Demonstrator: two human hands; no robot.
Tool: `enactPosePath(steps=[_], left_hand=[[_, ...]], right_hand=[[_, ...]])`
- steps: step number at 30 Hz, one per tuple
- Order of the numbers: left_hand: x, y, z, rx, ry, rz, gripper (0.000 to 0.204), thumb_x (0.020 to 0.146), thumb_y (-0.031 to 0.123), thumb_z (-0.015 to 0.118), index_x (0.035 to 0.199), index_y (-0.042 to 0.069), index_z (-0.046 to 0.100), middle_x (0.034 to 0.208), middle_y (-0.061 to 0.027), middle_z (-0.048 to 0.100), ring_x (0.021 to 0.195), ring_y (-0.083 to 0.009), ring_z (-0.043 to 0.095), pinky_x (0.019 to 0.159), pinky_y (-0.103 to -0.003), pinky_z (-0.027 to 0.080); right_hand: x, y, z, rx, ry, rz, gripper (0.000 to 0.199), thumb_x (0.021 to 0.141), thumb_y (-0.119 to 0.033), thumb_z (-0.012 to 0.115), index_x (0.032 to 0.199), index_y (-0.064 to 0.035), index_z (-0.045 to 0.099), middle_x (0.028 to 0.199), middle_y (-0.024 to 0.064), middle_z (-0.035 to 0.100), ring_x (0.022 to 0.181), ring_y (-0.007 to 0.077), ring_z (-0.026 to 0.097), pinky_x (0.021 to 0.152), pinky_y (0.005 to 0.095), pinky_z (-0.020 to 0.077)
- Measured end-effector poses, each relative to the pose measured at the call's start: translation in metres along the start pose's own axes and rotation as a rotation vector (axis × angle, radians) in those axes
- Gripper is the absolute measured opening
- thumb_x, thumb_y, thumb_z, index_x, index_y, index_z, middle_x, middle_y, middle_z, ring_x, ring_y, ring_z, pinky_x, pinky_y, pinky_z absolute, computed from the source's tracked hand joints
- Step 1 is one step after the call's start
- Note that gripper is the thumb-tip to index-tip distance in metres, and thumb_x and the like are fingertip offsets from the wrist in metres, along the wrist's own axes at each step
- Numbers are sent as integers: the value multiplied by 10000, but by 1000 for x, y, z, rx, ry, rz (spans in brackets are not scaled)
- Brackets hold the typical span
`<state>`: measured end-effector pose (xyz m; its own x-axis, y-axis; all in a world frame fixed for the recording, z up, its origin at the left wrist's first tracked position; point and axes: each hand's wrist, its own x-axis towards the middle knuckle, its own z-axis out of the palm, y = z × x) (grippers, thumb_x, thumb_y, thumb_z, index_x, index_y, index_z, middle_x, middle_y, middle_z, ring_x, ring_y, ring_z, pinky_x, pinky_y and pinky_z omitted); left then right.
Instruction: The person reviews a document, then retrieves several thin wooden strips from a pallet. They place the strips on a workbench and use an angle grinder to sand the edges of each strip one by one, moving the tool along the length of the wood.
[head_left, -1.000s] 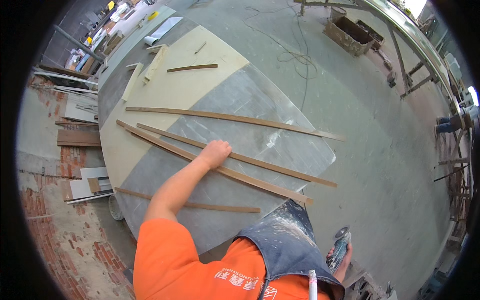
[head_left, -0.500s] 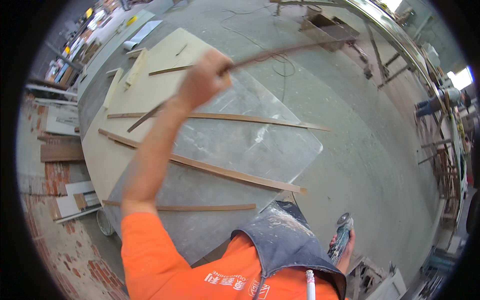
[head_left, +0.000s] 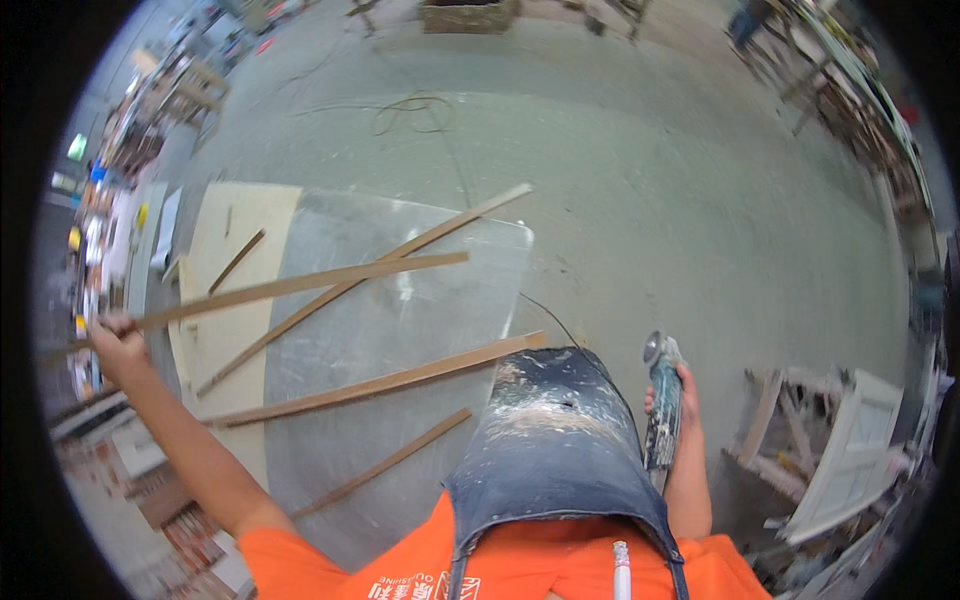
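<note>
My left hand (head_left: 120, 350), far out to the left, is closed around a long brown wooden strip (head_left: 300, 285). The strip reaches rightward over the worktable's grey sheet top (head_left: 400, 330). Beneath it another long strip (head_left: 345, 285) lies slantwise on the table, with a short dark strip (head_left: 237, 262) beyond. Nearer to me are a wide strip (head_left: 380, 384) and a shorter one (head_left: 400, 455). On the right, my right hand (head_left: 684, 400) grips a teal angle grinder (head_left: 664, 400), its disc pointing up and away from the table.
A pale board (head_left: 235, 215) covers the table's left part. A cable (head_left: 415, 112) lies coiled on the floor beyond. A box (head_left: 468, 16) stands at the far edge. White panels and wooden frames (head_left: 850, 450) lean at the right. A person (head_left: 745, 25) is at the far right.
My left hand has swung down and out to the left, carrying the strip over the table. The view has turned left-to-right. My right hand still holds the grinder.
</note>
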<state>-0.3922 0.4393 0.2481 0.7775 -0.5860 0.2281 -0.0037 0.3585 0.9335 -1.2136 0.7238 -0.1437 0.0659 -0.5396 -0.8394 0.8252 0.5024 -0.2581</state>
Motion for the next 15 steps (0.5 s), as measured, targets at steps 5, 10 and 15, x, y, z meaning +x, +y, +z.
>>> enactPosePath(steps=[5, 10, 15], left_hand=[[-96, -187, -19, 115, 519, -282, 322, 987, 235, 548, 730, 128, 388, 665, -12, 419, 564, -165, 426, 512, -321, 394], [-128, -309, -92, 255, 491, -608, 285, 981, 244, 481, 785, 38, 482, 772, -83, 559, 646, -222, 529, 629, -335, 477], [-195, -350, -94, 190, 566, -631, 254, 1017, 215, 477, 905, -9, 434, 750, -95, 533, 622, -214, 529, 576, -334, 486]], right_hand=[[-5, -4, 6, -24, -20, 19, 664, 934, -624, 595, 1095, 17, 650, 784, 185, 726, 614, 304, 722, 556, 427, 632], [-23, -20, 30, -49, -46, -22, 648, 940, -613, 597, 1076, 17, 659, 785, 181, 727, 614, 272, 727, 543, 404, 631], [-22, -31, 41, -86, -93, -29, 596, 948, -572, 614, 1060, 11, 662, 797, 177, 733, 617, 259, 735, 528, 389, 633]])
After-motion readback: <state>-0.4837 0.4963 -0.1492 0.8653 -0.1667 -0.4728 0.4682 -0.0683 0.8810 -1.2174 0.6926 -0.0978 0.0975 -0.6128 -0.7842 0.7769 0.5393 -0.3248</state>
